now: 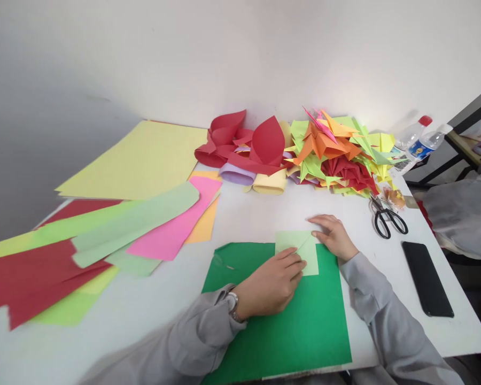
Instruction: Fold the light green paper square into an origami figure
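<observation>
A square of light green paper (311, 263) lies over the top edge of a dark green sheet (316, 326), with a diagonal crease or fold line across it. My left hand (270, 283), a watch at its wrist, is closed, its bent fingers pressed together on the square beside that line. What lies under these fingertips is hidden. At the square's upper right corner rests my right hand (335, 236). Its thumb touches the paper there, while the forefinger reaches past the corner, apart from the thumb.
Black-handled scissors (388, 219) and a black phone (427, 278) lie at right. Folded paper shapes (332, 152) are heaped behind, near red paper curls (244, 141) and plastic bottles (423, 141). Coloured strips (144, 219) and large pale yellow sheets (140, 160) cover the left side.
</observation>
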`<move>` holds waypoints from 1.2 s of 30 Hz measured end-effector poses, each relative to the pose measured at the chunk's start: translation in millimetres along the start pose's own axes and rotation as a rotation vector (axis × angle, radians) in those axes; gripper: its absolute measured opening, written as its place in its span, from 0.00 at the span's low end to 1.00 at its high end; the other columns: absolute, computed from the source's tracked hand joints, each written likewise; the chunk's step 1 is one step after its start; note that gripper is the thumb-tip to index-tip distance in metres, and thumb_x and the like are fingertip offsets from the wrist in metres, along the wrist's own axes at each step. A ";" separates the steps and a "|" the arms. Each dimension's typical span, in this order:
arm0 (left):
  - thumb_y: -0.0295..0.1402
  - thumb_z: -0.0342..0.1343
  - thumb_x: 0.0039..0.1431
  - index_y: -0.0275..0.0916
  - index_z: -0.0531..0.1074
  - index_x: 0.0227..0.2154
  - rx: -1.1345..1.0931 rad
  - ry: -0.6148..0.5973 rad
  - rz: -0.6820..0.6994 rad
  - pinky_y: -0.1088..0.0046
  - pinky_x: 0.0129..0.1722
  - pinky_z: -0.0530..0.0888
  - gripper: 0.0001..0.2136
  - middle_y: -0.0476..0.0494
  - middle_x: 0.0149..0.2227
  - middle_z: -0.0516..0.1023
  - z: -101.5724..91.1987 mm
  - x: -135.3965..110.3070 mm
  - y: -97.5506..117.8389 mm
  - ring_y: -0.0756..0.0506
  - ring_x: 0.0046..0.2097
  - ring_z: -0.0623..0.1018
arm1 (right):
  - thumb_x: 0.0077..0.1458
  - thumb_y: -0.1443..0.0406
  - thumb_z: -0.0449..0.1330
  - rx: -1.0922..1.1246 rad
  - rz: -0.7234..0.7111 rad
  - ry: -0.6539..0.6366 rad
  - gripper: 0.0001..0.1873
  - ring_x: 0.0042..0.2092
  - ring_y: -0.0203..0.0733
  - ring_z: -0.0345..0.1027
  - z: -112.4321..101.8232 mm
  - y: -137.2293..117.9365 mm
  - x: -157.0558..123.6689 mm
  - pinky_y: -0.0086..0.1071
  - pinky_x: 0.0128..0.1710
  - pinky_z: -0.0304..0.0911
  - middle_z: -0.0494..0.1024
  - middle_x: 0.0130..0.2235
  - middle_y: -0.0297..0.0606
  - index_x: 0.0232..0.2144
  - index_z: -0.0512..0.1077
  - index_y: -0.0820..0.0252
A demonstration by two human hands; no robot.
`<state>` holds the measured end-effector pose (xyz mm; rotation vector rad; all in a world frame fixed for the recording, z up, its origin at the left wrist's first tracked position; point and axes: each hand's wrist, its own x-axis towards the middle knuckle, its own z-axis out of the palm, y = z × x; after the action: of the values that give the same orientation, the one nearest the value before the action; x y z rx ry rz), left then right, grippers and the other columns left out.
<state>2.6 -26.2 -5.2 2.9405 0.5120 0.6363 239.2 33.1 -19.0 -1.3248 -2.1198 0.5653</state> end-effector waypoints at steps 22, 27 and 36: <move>0.29 0.51 0.58 0.32 0.77 0.36 -0.033 -0.073 -0.003 0.54 0.58 0.64 0.10 0.34 0.46 0.77 -4.4 0.0 0.9 0.39 0.48 0.73 | 0.58 0.66 0.58 -0.035 -0.032 0.027 0.12 0.47 0.45 0.69 3.3 0.3 -1.1 0.43 0.50 0.62 0.78 0.44 0.36 0.42 0.77 0.48; 0.28 0.50 0.58 0.30 0.76 0.38 -0.023 -0.087 0.009 0.60 0.52 0.71 0.11 0.32 0.48 0.77 -2.3 -1.0 1.9 0.38 0.50 0.74 | 0.57 0.68 0.58 -0.027 -0.046 0.046 0.12 0.46 0.44 0.69 3.2 -1.2 -1.2 0.43 0.50 0.62 0.79 0.43 0.35 0.40 0.78 0.48; 0.28 0.49 0.58 0.29 0.76 0.39 -0.017 -0.100 0.014 0.62 0.53 0.71 0.13 0.32 0.49 0.76 -1.3 -1.6 2.2 0.39 0.51 0.74 | 0.58 0.66 0.57 -0.034 -0.055 0.049 0.11 0.46 0.43 0.70 5.5 3.6 -2.3 0.42 0.50 0.64 0.79 0.43 0.35 0.38 0.79 0.47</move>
<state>1.4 -28.8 -4.3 2.9442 0.4739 0.4887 238.8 32.3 -25.9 -1.2810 -2.1278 0.4714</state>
